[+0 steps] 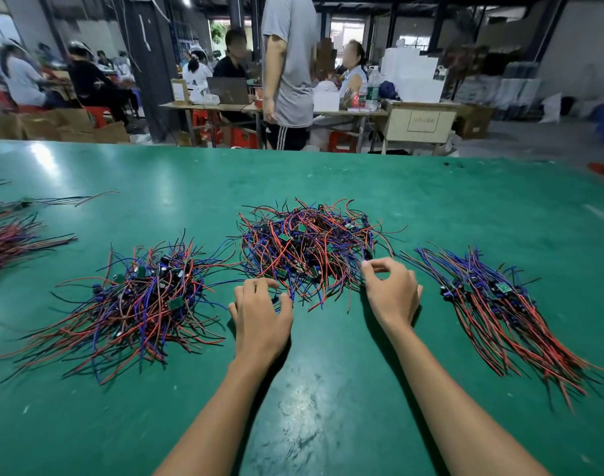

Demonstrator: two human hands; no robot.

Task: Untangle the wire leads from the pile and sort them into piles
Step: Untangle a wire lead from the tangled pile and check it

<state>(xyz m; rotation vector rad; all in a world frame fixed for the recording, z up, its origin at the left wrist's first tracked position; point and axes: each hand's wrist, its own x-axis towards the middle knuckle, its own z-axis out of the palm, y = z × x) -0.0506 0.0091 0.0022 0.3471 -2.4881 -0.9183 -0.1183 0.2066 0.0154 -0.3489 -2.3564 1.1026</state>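
Tangled pile (307, 245) of red, blue and black wire leads with small green boards sits mid-worktop, straight ahead of the person. Right hand (391, 293) at its near right edge, thumb and forefinger pinching what looks like a small black component on one lead; other fingers loosely curled. Left hand (261, 312) at the near left edge, fingers bent down onto the outermost leads; can't tell whether it grips one or just pins them.

Sorted pile on the right (496, 310): leads combed roughly parallel, near the right hand but apart from it. Looser pile on the left (139, 297), half-aligned, its stray ends reaching toward the tangle. Another bundle at far left (8, 235), blurred. Green worktop (328, 389) scuffed in front.

Risks, judged:
- Pulling the pinched lead will likely drag neighbours along, since the wires cross heavily; a clump could come out instead of one.
- A hard tug may strain the wire-to-board joint.
- Left pile's ends sit just beside the tangle; they could re-mix.
- A dragged clump could land across the right pile and spoil its alignment.
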